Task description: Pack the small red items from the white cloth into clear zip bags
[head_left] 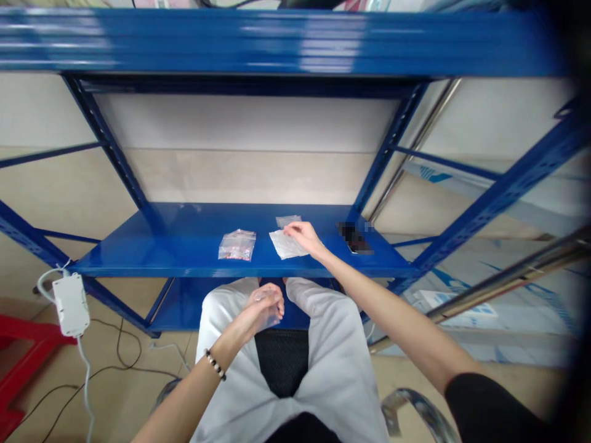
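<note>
Above my lap, my left hand is closed around a small clear plastic bag. My right hand reaches over the blue shelf, its fingers pressed together at the upper edge of a white sheet or packet; whether they pinch anything is too small to tell. Just behind it lies another clear bag. To the left on the shelf rests a clear zip bag with small reddish, multicoloured pieces inside.
A dark phone-like object lies on the right of the blue shelf. An upper blue beam crosses above. A white power strip hangs at the left, near a red stool.
</note>
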{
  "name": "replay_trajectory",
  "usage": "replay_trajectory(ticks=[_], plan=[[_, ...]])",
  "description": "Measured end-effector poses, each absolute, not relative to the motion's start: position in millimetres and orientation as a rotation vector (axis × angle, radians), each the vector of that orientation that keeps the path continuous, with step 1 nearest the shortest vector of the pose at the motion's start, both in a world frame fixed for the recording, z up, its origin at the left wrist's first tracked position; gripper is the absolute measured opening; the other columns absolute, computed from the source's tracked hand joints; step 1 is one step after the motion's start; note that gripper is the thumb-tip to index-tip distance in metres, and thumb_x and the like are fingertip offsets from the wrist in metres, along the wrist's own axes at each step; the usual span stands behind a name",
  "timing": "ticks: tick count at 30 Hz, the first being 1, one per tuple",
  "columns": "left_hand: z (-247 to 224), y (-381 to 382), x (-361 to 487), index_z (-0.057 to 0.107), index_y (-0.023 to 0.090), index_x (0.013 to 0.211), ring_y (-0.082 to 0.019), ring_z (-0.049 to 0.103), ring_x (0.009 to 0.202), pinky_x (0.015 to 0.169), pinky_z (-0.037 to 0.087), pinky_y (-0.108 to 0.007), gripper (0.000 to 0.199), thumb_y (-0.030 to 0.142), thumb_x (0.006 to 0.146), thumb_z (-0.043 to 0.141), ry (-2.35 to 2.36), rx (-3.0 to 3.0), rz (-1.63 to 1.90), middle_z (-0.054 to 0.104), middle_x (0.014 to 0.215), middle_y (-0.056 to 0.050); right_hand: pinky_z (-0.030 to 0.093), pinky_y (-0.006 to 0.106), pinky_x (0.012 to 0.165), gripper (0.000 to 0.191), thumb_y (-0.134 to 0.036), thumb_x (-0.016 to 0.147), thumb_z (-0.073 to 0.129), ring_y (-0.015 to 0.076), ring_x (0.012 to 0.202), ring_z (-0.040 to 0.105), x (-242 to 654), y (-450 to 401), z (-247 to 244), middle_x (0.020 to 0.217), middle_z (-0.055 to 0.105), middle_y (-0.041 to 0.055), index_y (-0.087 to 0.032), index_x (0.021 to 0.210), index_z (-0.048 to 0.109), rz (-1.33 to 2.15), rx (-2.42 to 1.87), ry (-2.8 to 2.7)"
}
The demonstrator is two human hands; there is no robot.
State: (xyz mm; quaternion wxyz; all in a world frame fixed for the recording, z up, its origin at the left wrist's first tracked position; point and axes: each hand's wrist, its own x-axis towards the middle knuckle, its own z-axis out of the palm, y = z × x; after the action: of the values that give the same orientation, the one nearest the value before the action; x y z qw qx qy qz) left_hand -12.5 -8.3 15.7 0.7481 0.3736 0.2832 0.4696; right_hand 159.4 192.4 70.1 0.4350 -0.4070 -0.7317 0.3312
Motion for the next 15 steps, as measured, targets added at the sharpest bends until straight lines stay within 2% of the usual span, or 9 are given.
replay_trajectory(ticks=[3,5,11,15], plan=[[8,-4,-8,0.057,0.017,0.092,-0.015,0.06,0.062,0.053,0.044,-0.024,0.025,0.039,0.085,0.064,0.629,0.756,1.023,0.061,0.074,-0.004,0.047,0.026,0.06,0.035,-0.044,0.087,0.053,0.0174,0.066,0.063,167,231,75,0.078,0.072,0.0073,-0.014,0.088,0.071,0.761,-1.162,-1.754],[6,-1,-6,0.057,0.016,0.094,-0.018,0.062,0.065,0.055,0.047,-0.027,0.028,0.043,0.087,0.06,0.6,0.698,1.046,0.062,0.076,-0.006,0.048,0.025,0.063,0.032,-0.04,0.088,0.052,0.0168,0.07,0.065,169,247,76,0.083,0.073,0.0069,-0.015,0.09,0.073,0.654,-1.243,-1.914],[12,-1,-5,0.056,0.017,0.096,-0.02,0.063,0.073,0.066,0.051,-0.033,0.026,0.042,0.088,0.059,0.525,0.636,1.086,0.062,0.08,-0.007,0.046,0.023,0.069,0.005,-0.022,0.073,0.071,0.0168,0.071,0.066,162,263,66,0.073,0.073,0.0034,-0.02,0.07,0.074,0.35,-1.341,-2.315],[10,-2,-5,0.056,0.018,0.091,-0.018,0.062,0.073,0.067,0.051,-0.031,0.024,0.037,0.083,0.067,0.568,0.68,1.098,0.062,0.081,-0.006,0.045,0.026,0.072,0.008,-0.014,0.071,0.071,0.0187,0.074,0.065,155,264,60,0.078,0.074,0.005,-0.021,0.068,0.074,0.191,-1.403,-2.354]])
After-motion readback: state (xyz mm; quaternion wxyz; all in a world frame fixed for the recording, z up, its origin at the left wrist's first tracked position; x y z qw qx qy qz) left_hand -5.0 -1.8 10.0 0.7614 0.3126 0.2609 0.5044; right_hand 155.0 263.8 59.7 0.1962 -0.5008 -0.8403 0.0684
